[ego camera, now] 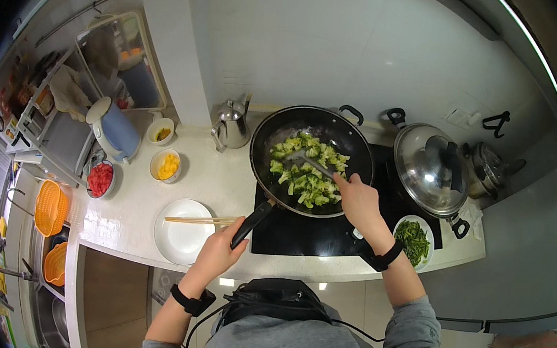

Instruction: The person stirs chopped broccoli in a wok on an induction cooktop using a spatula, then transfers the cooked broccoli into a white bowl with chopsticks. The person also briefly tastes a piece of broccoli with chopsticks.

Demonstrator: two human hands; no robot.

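Note:
My left hand (221,248) grips the black handle (253,224) of a dark wok (277,121), which stands on the black cooktop (296,239). Chopped broccoli (312,191) is spread over the wok's bottom. In my right hand (359,205) is a spatula (317,165), its handle slanting down into the broccoli; the head is partly covered by florets. Just left of my left hand lies a white plate (181,243) with wooden chopsticks (194,219) across it. Near my right wrist, a white dish of cut green vegetables (411,241) sits at the cooktop's edge.
A lidded pot (423,165) stands right of the wok, and a metal pitcher (232,129) left of it. Farther left are bowls of yellow food (169,166) and red pieces (100,179), plus a blue kettle (117,128). Orange baskets (50,208) are by the sink (44,322).

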